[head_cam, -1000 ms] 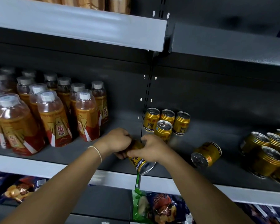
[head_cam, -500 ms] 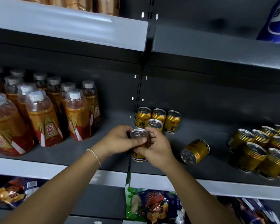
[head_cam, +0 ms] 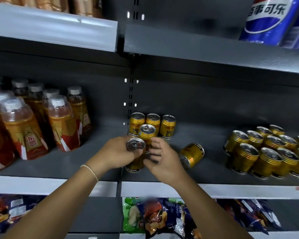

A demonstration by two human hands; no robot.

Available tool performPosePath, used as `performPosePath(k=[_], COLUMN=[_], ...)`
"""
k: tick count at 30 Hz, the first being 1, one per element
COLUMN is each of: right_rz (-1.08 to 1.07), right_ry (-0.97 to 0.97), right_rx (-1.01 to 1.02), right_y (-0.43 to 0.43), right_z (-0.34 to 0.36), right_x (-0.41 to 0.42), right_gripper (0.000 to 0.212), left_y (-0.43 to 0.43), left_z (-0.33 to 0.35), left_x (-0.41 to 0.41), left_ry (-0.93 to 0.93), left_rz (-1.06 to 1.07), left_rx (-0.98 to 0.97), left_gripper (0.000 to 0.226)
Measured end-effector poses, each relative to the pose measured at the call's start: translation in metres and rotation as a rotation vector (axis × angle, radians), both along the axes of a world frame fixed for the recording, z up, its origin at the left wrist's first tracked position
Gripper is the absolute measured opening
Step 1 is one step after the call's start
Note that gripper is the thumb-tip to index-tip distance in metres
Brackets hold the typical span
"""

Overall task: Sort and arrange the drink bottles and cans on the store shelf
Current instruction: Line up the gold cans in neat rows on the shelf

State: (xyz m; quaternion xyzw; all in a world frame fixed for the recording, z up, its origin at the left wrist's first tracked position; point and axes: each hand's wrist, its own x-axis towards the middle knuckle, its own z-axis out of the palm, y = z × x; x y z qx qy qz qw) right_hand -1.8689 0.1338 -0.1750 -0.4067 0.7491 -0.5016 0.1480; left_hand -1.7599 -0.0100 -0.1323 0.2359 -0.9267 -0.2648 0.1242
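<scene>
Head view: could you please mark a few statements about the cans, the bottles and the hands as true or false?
1. The left hand has its grip on an upright gold can. True.
2. Every can stands upright. False: a toppled can lies on its side, right of the held one.
3. The bottles stand left of the cans. True.
4. Nothing blue is in view. False: a blue pack stands at the upper right.

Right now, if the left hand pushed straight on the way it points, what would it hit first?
The left hand grips a gold can, and that can would likely bump the front standing can just behind it. Depth is unclear.
</scene>
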Motion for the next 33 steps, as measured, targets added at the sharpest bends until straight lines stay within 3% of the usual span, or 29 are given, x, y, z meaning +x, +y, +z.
performPosePath(k=[4,6,8,10,14,17,23,33], right_rz=[-0.084,-0.116,-0.151,-0.161,-0.148,-0.077,0.006,-0.030], right_ry=[0.155,0.284,0.404,0.480,0.568,0.636,0.729,0.807], right_rx=[0.018,0.079,0.160,0.247,0.400,0.470,0.510,0.463], right_y=[0.030,0.046,0.062,0.076,0.099,0.106,0.104,0.078], right_z=[0.022,0.030,0.036,0.038,0.036,0.029,0.011,-0.006], right_x=[-0.019,-0.031,-0.044,-0.058,-0.081,-0.091,-0.099,-0.107], right_gripper=[0.054,0.049,0.050,0.056,0.065,0.073,0.079,0.073], left_y=[0.028,0.050,0.069,0.081,0.097,0.103,0.108,0.111], left_z=[0.006,0.012,0.016,0.015,-0.001,-0.014,-0.026,-0.020], left_x=[-0.003,-0.010,-0.022,-0.039,-0.075,-0.094,-0.102,-0.099], left_ry=[-0.149,-0.059,0.113,0.142,0.072,0.058,0.051,0.069], left_rz=[0.167,0.172,0.027,-0.096,-0.120,-0.084,-0.041,-0.007], left_rx=[-0.349,-0.485,-0.397,-0.178,0.096,0.226,0.270,0.230], left_gripper=[0.045,0.042,0.024,0.013,0.037,0.037,0.041,0.022])
